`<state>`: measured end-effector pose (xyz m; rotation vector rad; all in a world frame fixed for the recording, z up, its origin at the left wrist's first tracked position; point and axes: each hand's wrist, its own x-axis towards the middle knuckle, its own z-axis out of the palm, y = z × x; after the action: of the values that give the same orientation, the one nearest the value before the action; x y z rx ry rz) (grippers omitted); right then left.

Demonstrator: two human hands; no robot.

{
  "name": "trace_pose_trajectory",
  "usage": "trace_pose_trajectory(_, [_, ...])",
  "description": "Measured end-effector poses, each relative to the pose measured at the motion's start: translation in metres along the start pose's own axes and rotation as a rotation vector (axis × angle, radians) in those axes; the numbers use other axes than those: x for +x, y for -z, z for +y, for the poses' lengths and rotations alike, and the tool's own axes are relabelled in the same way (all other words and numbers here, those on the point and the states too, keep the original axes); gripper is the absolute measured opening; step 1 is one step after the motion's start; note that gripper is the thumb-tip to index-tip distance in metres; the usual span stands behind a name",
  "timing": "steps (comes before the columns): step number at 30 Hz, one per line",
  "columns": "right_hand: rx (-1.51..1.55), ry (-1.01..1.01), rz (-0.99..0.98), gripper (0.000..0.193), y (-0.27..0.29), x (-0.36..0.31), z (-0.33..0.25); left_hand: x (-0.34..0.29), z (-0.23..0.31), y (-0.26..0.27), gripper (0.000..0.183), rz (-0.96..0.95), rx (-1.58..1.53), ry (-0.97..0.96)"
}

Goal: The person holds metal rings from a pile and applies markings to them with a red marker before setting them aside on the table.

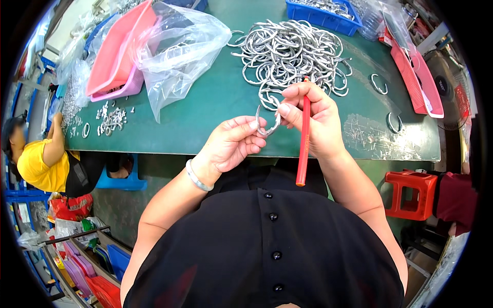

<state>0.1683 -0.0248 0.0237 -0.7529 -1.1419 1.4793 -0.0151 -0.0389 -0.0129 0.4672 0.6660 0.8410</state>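
Observation:
Over the table's front edge, my left hand point(232, 145) pinches one side of a silver open bangle point(266, 133) between thumb and fingers. The bangle's gap points away from me. My right hand point(322, 123) steadies the other side with its thumb and fingertips, and a red pencil point(304, 146) is tucked in its fingers, slanting down toward me. Just beyond both hands lies a heap of silver bangles point(290, 51), tangled and overlapping. Two loose bangles, a farther one point(379, 84) and a nearer one point(394, 123), rest to the right of my right hand.
The green table point(200, 128) carries a transparent bag point(177, 66), pink bins point(119, 56) and small metal pieces point(111, 120) at left. A blue tray point(326, 15) stands behind the heap, a pink basket point(416, 77) at right. A person in yellow point(43, 167) sits left; a red stool point(411, 195) is right.

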Motion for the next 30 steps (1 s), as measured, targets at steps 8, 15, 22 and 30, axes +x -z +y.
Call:
trace_pose_trajectory(8, [-0.081, 0.06, -0.002, 0.021, -0.001, -0.002, 0.004, 0.004, -0.001, 0.001, 0.015, -0.006, 0.039, -0.012])
trace_pose_trajectory(15, [-0.165, 0.08, 0.024, 0.02, -0.003, -0.005, 0.003, -0.002, 0.001, 0.003, 0.014, 0.004, 0.035, -0.075])
trace_pose_trajectory(22, [-0.197, 0.226, 0.092, 0.016, 0.021, -0.008, -0.007, -0.018, 0.086, -0.002, 0.011, 0.252, 0.557, -0.821])
trace_pose_trajectory(30, [-0.618, 0.49, 0.287, 0.015, 0.062, 0.005, -0.003, -0.005, 0.173, 0.025, 0.014, 0.587, 1.08, -1.217])
